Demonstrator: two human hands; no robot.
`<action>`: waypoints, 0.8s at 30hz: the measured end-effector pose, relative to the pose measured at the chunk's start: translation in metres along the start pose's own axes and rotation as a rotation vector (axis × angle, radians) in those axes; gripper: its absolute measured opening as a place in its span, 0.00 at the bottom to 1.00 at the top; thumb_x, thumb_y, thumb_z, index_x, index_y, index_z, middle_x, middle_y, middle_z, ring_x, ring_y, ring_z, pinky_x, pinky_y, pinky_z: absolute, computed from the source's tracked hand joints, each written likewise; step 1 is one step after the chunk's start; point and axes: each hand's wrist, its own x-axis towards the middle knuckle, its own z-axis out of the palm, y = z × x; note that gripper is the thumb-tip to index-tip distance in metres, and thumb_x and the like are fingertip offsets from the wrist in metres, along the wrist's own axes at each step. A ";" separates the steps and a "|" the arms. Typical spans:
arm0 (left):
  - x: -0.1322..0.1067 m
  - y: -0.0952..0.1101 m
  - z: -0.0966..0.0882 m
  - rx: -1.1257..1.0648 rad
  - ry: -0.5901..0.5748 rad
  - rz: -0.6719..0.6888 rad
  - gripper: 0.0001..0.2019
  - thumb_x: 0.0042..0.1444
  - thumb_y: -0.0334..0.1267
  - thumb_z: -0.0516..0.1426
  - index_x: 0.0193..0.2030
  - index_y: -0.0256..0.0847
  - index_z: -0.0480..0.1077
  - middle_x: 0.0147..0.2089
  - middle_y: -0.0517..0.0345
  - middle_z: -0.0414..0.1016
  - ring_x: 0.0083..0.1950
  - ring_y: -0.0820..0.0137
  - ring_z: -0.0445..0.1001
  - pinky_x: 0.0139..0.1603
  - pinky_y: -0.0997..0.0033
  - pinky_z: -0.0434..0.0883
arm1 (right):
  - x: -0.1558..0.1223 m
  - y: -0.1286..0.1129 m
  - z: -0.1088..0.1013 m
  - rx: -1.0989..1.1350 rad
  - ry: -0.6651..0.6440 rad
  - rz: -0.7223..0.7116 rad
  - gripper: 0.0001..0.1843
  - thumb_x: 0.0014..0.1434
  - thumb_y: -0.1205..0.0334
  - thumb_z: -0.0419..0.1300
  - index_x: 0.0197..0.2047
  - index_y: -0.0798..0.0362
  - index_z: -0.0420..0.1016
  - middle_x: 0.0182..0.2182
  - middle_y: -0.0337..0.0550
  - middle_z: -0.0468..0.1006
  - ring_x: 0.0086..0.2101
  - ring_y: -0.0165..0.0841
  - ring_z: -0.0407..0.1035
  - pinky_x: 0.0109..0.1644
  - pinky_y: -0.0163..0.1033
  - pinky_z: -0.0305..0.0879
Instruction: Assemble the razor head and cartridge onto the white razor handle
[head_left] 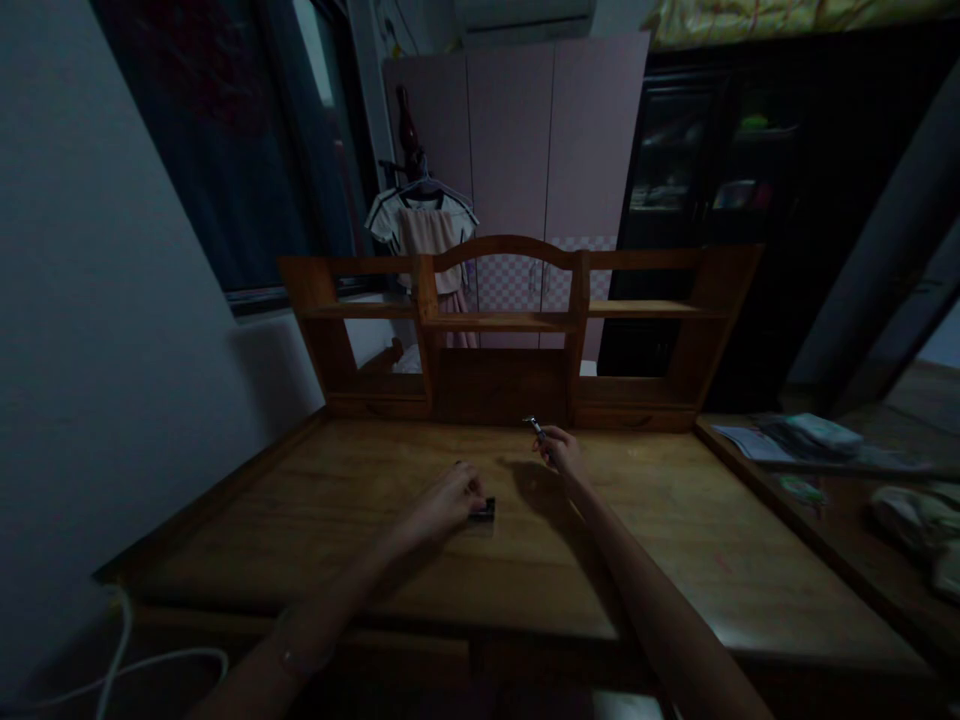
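The room is dim. My left hand point(448, 502) rests on the wooden desk point(300, 540) with its fingers curled onto a small dark flat object point(483, 511) lying on the desktop. My right hand point(561, 450) is raised a little above the desk, farther back, pinching a small metal tool point(534, 425) whose shiny tip points up and away. What the tool is, I cannot make out. The two hands are about a hand's width apart, near the middle of the desk.
A wooden shelf unit point(510, 320) stands along the desk's back edge. A wall runs along the left. A side table point(840, 490) on the right holds papers point(750, 440) and packets. A white cable point(135, 660) hangs at the lower left. A pink wardrobe point(547, 150) stands behind.
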 end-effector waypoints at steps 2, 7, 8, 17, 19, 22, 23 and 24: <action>0.026 -0.003 -0.012 -0.211 -0.022 -0.052 0.08 0.47 0.39 0.60 0.31 0.36 0.69 0.33 0.54 0.71 0.36 0.68 0.70 0.38 0.69 0.66 | -0.001 -0.003 0.001 0.021 -0.015 -0.004 0.14 0.46 0.54 0.54 0.31 0.55 0.72 0.23 0.39 0.71 0.18 0.25 0.56 0.19 0.31 0.46; 0.079 -0.015 -0.018 -0.808 -0.068 -0.151 0.18 0.42 0.46 0.66 0.31 0.31 0.71 0.32 0.51 0.73 0.34 0.69 0.72 0.41 0.68 0.68 | -0.010 -0.015 0.009 0.038 -0.228 0.039 0.26 0.55 0.40 0.52 0.32 0.56 0.74 0.19 0.37 0.65 0.17 0.24 0.52 0.20 0.32 0.44; 0.084 -0.018 -0.013 -0.884 -0.087 -0.195 0.18 0.40 0.45 0.67 0.30 0.31 0.71 0.32 0.50 0.73 0.34 0.69 0.72 0.42 0.68 0.68 | -0.012 -0.017 0.011 0.020 -0.268 0.027 0.27 0.55 0.39 0.52 0.31 0.57 0.74 0.18 0.36 0.63 0.17 0.24 0.52 0.21 0.32 0.43; 0.079 -0.043 0.013 -1.238 -0.288 -0.155 0.14 0.49 0.35 0.64 0.41 0.29 0.72 0.49 0.38 0.72 0.48 0.62 0.73 0.53 0.66 0.68 | -0.014 -0.009 0.020 -0.187 -0.387 0.046 0.26 0.53 0.39 0.57 0.27 0.57 0.70 0.21 0.37 0.64 0.23 0.27 0.57 0.25 0.33 0.49; 0.079 -0.048 0.014 -1.251 -0.296 -0.142 0.13 0.49 0.34 0.64 0.41 0.29 0.72 0.50 0.39 0.71 0.50 0.62 0.72 0.55 0.66 0.66 | -0.012 -0.008 0.021 -0.219 -0.394 0.061 0.26 0.54 0.39 0.57 0.27 0.57 0.70 0.21 0.37 0.64 0.23 0.27 0.56 0.25 0.33 0.49; 0.081 -0.053 0.014 -1.243 -0.293 -0.140 0.12 0.49 0.33 0.64 0.38 0.29 0.72 0.47 0.41 0.72 0.47 0.64 0.73 0.55 0.68 0.67 | -0.010 -0.007 0.021 -0.237 -0.411 0.023 0.26 0.54 0.39 0.57 0.26 0.57 0.70 0.20 0.37 0.64 0.23 0.27 0.57 0.26 0.34 0.49; 0.081 -0.054 0.013 -1.241 -0.291 -0.144 0.12 0.48 0.33 0.64 0.38 0.29 0.72 0.46 0.41 0.73 0.46 0.65 0.74 0.54 0.69 0.68 | -0.010 -0.007 0.022 -0.237 -0.414 0.007 0.26 0.54 0.39 0.57 0.25 0.57 0.70 0.20 0.37 0.64 0.23 0.27 0.57 0.26 0.34 0.50; 0.080 -0.054 0.012 -1.242 -0.288 -0.151 0.13 0.47 0.33 0.65 0.39 0.29 0.72 0.46 0.42 0.73 0.45 0.66 0.74 0.53 0.69 0.68 | -0.010 -0.006 0.022 -0.240 -0.416 -0.001 0.26 0.54 0.39 0.57 0.25 0.57 0.70 0.21 0.37 0.65 0.24 0.28 0.58 0.26 0.33 0.50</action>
